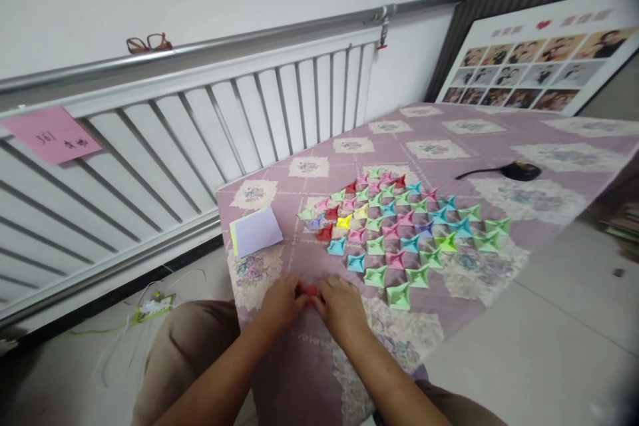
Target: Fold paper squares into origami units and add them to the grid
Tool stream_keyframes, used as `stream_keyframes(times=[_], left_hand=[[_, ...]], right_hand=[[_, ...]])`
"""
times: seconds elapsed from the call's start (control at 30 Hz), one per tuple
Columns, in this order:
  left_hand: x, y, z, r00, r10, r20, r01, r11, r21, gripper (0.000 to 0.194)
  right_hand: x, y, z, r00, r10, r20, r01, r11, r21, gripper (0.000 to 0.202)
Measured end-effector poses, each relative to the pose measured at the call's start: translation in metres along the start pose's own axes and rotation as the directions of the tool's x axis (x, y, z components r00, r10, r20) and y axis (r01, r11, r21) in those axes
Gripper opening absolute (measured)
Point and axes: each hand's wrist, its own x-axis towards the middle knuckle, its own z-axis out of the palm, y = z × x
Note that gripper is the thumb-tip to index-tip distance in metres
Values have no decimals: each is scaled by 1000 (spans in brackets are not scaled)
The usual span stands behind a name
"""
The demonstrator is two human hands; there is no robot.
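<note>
Being pinched between the fingertips of two bare hands, one small red piece [311, 291], seemingly paper, is being held above the near end of a mauve floral tablecloth [305, 256]; whether the cloth is being touched cannot be told. Ahead and to the right, several dozen open, boat-shaped folded papers [398, 295] are being displayed in slanting rows, four red ones being counted among green, blue, pink, yellow and purple; their hollows are too small to be read. By the left hand [287, 294] and the right hand [340, 303] the piece is being gripped from either side, fingers being curled inward and forearms being stretched forward. Ahead of the left hand, one stack of lilac and yellow paper sheets [258, 233] is being supported by the cloth. Farther off, one black rounded object with a cord [520, 171] is being borne there too. Beyond, one pair of brown-framed eyeglasses [150, 44] is being carried above a white slatted radiator [289, 106].
</note>
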Motion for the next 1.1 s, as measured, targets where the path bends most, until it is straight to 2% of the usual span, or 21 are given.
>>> stream_keyframes(times=[0.1, 0.2, 0.33, 0.43, 0.57, 0.7, 0.8, 0.87, 0.97, 1.1], left_hand=[[3, 0, -1, 999, 14, 40, -14, 1000, 11, 14], [6, 0, -3, 996, 18, 92, -19, 1000, 5, 12], [10, 2, -2, 996, -10, 85, 12, 1000, -28, 9], [7, -1, 1, 999, 0, 39, 4, 995, -100, 9], [-2, -9, 9, 999, 13, 31, -7, 981, -196, 10], [-9, -14, 14, 994, 99, -45, -107, 970, -216, 16], [-13, -12, 14, 960, 239, -146, -254, 963, -89, 12], [-14, -9, 14, 924, 318, -212, -318, 948, 37, 16], [-12, -4, 16, 869, 393, -301, -342, 916, 208, 16], [-7, -1, 22, 808, 464, -364, -360, 877, 319, 15]], right_hand=[[-1, 2, 1, 999, 34, -17, -33, 999, 38, 12], [-3, 3, 4, 997, 57, -44, -54, 997, 58, 23], [-5, 5, 5, 996, 51, -72, -42, 992, 120, 30], [-5, 7, 3, 998, 36, -61, -24, 982, 186, 24], [-5, 8, 1, 999, -23, -44, 35, 956, 292, 7], [-6, 10, 6, 996, -71, -58, 88, 921, 381, 4], [-6, 12, 11, 983, -138, -123, 175, 912, 372, 4], [-5, 13, 13, 964, -189, -185, 239, 924, 300, 4], [-4, 14, 12, 926, -254, -280, 299, 945, 132, 5], [-1, 16, 11, 889, -309, -339, 315, 948, -38, 6]])
